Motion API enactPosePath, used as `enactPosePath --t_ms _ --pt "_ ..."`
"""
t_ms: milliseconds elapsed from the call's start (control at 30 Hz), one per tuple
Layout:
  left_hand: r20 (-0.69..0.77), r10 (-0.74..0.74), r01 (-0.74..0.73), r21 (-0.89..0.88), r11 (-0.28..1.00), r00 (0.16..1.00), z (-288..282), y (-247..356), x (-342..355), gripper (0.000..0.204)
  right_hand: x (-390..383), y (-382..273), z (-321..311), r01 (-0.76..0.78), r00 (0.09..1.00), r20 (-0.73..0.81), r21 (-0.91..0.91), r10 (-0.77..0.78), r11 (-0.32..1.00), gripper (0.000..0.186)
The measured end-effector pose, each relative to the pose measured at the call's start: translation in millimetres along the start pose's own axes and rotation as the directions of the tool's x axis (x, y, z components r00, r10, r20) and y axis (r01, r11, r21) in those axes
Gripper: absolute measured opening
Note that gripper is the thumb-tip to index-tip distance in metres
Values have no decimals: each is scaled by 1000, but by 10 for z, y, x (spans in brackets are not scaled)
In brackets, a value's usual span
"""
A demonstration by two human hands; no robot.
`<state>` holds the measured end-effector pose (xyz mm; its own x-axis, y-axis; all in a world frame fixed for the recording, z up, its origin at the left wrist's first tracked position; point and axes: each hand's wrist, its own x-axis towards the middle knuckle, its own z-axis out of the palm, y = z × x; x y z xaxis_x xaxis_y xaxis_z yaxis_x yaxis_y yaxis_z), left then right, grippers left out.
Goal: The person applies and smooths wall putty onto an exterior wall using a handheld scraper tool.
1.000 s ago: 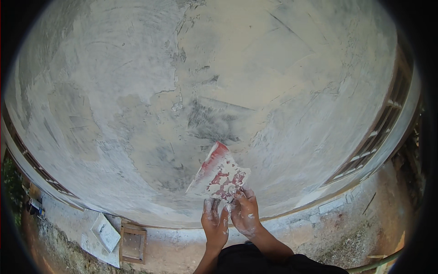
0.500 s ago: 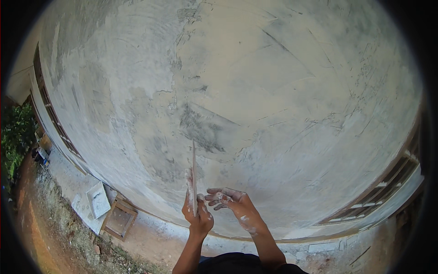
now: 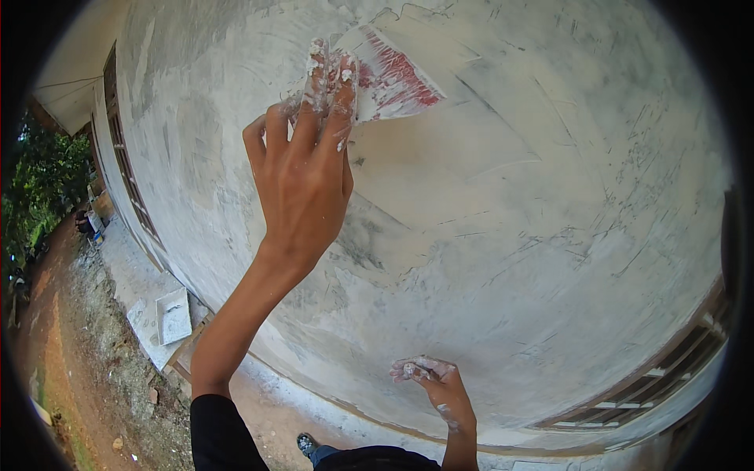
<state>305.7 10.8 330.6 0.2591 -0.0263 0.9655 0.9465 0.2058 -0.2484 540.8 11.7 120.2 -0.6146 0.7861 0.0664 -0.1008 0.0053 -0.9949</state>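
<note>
High up, my left hand [image 3: 302, 157] presses a putty spreader [image 3: 397, 78] flat on the wall [image 3: 471, 173]. The spreader is a thin, flared red blade smeared with white putty. My spread fingers lie over its narrower end, and putty coats their tips; the thumb is hidden. Low in front of the wall, my right hand [image 3: 430, 378] is closed, its fingers curled and thumb against them. White paste covers these fingers, and whether anything sits between them cannot be made out. The wall has patchy grey and cream plaster with dark scratches.
At lower left, a white tray [image 3: 173, 316] stands on a whitish ledge, beside a partly hidden wooden frame [image 3: 182, 355]. Barred windows are at left [image 3: 126, 149] and lower right [image 3: 636, 377]. My shoe [image 3: 305, 444] stands on the ground below.
My left hand has risen from waist height with the spreader, which has turned from edge-on to flat on the wall. My right hand has lowered slightly and its fingers have curled in.
</note>
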Motion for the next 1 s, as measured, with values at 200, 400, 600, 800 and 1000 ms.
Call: enactPosePath --t_ms 200,400,600,800,1000 --pt "-42 -15 17 38 999 999 225 75 185 52 -22 76 -48 -87 993 73 -28 89 996 22" --pt "126 187 -180 -61 982 974 224 102 176 43 -63 -40 -33 -132 979 130 -166 154 977 22" --pt "217 290 -269 -122 955 932 146 21 202 50 -46 -91 -271 7 1000 0 -92 -7 996 18" --pt "301 289 -255 -149 955 909 142 -10 132 51 -80 -213 -368 87 993 -69 -76 -92 993 17" --pt "392 200 -138 -180 974 898 43 133 -192 50 -120 -117 -341 52 998 -41 -76 -55 996 19"
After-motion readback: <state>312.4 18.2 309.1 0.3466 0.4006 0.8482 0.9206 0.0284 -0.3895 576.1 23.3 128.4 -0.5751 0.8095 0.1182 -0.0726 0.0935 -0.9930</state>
